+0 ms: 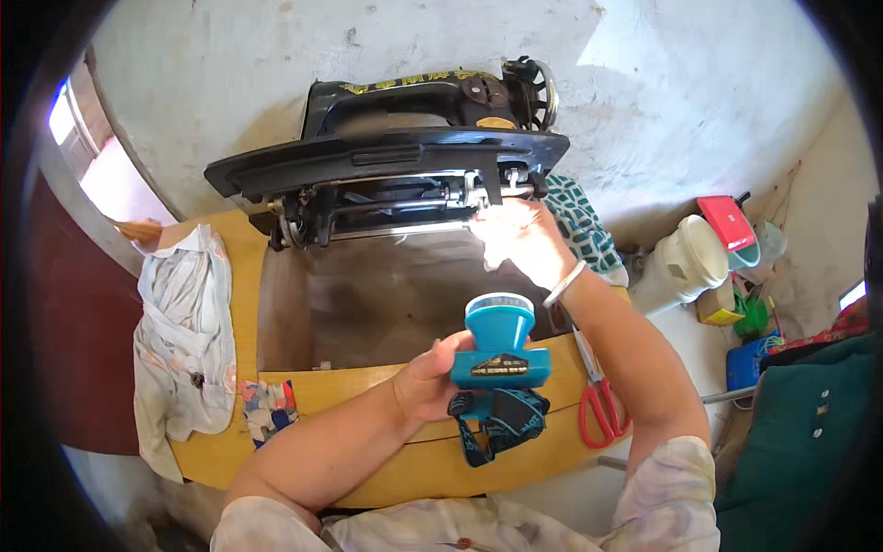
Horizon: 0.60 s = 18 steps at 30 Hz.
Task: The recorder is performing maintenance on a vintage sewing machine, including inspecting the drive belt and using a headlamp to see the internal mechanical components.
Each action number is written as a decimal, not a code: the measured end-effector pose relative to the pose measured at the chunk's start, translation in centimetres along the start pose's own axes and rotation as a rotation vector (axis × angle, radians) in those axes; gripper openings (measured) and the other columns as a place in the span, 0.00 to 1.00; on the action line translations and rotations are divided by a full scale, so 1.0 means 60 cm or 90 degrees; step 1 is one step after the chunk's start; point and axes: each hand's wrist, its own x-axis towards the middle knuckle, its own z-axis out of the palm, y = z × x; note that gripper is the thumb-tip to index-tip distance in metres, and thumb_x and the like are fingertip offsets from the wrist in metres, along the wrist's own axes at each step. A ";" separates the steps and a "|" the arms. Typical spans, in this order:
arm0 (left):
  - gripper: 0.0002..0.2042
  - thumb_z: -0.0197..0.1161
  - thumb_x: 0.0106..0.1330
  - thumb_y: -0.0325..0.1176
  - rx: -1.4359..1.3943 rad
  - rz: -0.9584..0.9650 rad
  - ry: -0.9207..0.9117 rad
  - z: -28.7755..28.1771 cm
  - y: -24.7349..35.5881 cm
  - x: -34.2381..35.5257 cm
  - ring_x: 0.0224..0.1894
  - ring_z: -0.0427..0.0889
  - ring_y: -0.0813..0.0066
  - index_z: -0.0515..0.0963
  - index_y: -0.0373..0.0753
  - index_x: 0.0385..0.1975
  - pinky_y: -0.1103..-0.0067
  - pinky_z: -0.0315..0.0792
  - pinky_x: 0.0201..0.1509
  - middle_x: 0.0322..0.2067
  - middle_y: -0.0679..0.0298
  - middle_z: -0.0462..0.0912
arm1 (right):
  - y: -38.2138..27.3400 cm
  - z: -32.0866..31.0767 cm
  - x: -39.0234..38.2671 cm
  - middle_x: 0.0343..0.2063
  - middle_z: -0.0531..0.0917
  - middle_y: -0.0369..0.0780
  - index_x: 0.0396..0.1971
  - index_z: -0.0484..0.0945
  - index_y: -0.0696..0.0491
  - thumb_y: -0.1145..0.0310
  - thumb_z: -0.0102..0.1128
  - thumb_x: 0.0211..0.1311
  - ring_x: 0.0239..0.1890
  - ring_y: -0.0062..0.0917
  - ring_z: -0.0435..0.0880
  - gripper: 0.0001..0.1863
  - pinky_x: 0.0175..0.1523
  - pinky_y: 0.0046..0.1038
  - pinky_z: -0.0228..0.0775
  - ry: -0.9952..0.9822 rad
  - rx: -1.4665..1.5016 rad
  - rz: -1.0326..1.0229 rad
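Observation:
A black sewing machine is tipped back on its hinges, so the metal rods and levers of its underside face me. My left hand is closed around a teal headlamp with a patterned elastic strap, held over the table's front. The headlamp's round head points toward the machine. Up at the right end of the underside, my right hand pinches a crumpled white cloth against or close to the rods. Its fingertips are partly hidden by glare and the cloth.
Red-handled scissors lie on the yellow wooden table, right of the machine's open well. A pale garment and a patterned scrap are at the left. Green-white fabric and a white bucket are at the right.

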 end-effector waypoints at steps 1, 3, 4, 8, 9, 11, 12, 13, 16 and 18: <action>0.51 0.64 0.37 0.63 -0.005 0.002 -0.009 -0.002 0.001 0.001 0.54 0.67 0.63 0.52 0.35 0.57 0.64 0.63 0.56 0.55 0.58 0.62 | -0.002 0.005 -0.001 0.18 0.75 0.36 0.26 0.74 0.59 0.79 0.54 0.50 0.18 0.16 0.74 0.02 0.21 0.18 0.66 0.002 -0.010 0.003; 0.49 0.64 0.39 0.61 0.033 0.015 -0.073 -0.005 0.002 0.001 0.54 0.67 0.63 0.53 0.34 0.57 0.64 0.62 0.57 0.55 0.57 0.62 | 0.002 0.015 -0.005 0.18 0.74 0.34 0.25 0.74 0.59 0.77 0.55 0.50 0.17 0.14 0.72 0.02 0.20 0.17 0.64 0.051 0.021 -0.002; 0.49 0.64 0.39 0.61 0.023 0.015 -0.086 -0.003 0.003 0.002 0.54 0.67 0.63 0.53 0.34 0.57 0.64 0.62 0.57 0.55 0.57 0.62 | 0.014 0.023 0.005 0.18 0.74 0.33 0.26 0.75 0.58 0.75 0.57 0.50 0.17 0.13 0.71 0.03 0.19 0.15 0.62 0.047 0.314 0.007; 0.48 0.63 0.40 0.61 0.023 0.034 -0.082 -0.006 0.007 0.008 0.53 0.68 0.62 0.54 0.34 0.56 0.65 0.63 0.56 0.53 0.56 0.65 | 0.004 0.054 -0.022 0.16 0.73 0.32 0.25 0.77 0.54 0.72 0.59 0.48 0.17 0.11 0.70 0.03 0.20 0.17 0.61 0.256 -0.271 -0.109; 0.48 0.64 0.40 0.62 0.015 0.032 -0.098 -0.009 0.008 0.008 0.52 0.69 0.62 0.54 0.34 0.56 0.66 0.63 0.56 0.52 0.56 0.66 | -0.002 0.060 -0.022 0.16 0.73 0.32 0.25 0.77 0.54 0.72 0.59 0.48 0.17 0.11 0.70 0.03 0.20 0.17 0.61 0.254 -0.281 -0.106; 0.46 0.60 0.43 0.63 -0.003 0.050 -0.108 -0.008 0.009 0.005 0.51 0.70 0.62 0.56 0.34 0.56 0.66 0.64 0.55 0.50 0.56 0.68 | -0.013 0.060 -0.023 0.15 0.74 0.35 0.26 0.77 0.54 0.72 0.59 0.47 0.15 0.16 0.71 0.05 0.21 0.21 0.63 0.271 -0.583 -0.206; 0.44 0.56 0.45 0.65 -0.019 0.053 -0.115 -0.012 0.007 0.008 0.51 0.70 0.62 0.57 0.35 0.55 0.66 0.65 0.54 0.50 0.56 0.69 | -0.004 0.047 -0.019 0.15 0.75 0.39 0.26 0.77 0.55 0.71 0.59 0.46 0.15 0.22 0.72 0.06 0.22 0.23 0.65 0.277 -0.676 -0.262; 0.43 0.53 0.47 0.66 -0.033 0.059 -0.116 -0.016 0.008 0.007 0.51 0.70 0.63 0.59 0.35 0.55 0.66 0.65 0.54 0.49 0.56 0.69 | -0.002 0.049 -0.016 0.15 0.75 0.39 0.26 0.77 0.55 0.71 0.59 0.46 0.15 0.22 0.72 0.06 0.22 0.23 0.65 0.272 -0.685 -0.259; 0.41 0.42 0.49 0.70 -0.083 0.061 -0.078 0.004 0.019 0.000 0.46 0.74 0.64 0.64 0.37 0.51 0.68 0.68 0.50 0.44 0.57 0.74 | -0.012 0.059 -0.013 0.13 0.75 0.41 0.23 0.77 0.55 0.69 0.60 0.44 0.16 0.28 0.75 0.07 0.24 0.26 0.67 0.287 -0.827 -0.294; 0.41 0.38 0.49 0.72 -0.161 0.046 -0.017 0.028 0.034 -0.002 0.38 0.77 0.65 0.69 0.39 0.47 0.69 0.72 0.43 0.38 0.57 0.77 | -0.023 0.063 -0.015 0.13 0.75 0.41 0.23 0.77 0.55 0.69 0.60 0.44 0.16 0.29 0.76 0.07 0.23 0.26 0.67 0.319 -0.863 -0.218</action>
